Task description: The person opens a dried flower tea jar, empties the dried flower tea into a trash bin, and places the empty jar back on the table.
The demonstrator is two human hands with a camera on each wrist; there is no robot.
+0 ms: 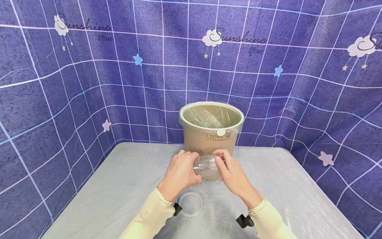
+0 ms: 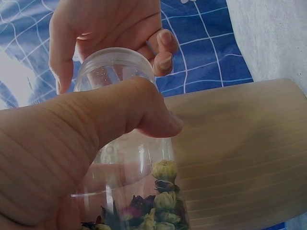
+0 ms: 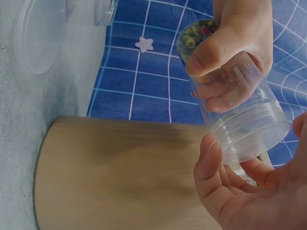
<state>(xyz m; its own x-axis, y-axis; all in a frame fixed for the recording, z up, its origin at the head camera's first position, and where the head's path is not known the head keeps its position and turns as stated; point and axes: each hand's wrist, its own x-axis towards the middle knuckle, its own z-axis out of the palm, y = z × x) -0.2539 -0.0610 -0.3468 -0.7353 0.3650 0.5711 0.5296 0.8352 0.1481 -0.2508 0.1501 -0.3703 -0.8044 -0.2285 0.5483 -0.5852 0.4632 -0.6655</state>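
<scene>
My left hand (image 1: 181,169) grips a clear plastic jar (image 1: 204,166) round its body and holds it on its side, tilted. Dried flower buds (image 2: 165,201), yellowish and dark red, lie at the jar's bottom end. My right hand (image 3: 254,191) is cupped at the jar's uncapped mouth, its fingers loosely bent; in the head view its thumb lies over the rim. Whether anything is in that palm is unclear. Beneath the hands, on the table, lies a round translucent lid (image 1: 191,204). Just behind the jar stands a beige bin (image 1: 209,142).
A clear liner (image 1: 206,116) lines the bin, folded over its rim. Another clear container (image 3: 103,10) appears beside the lid in the right wrist view. The grey table (image 1: 131,172) is enclosed by blue-purple gridded curtain (image 1: 164,76) at the back and both sides.
</scene>
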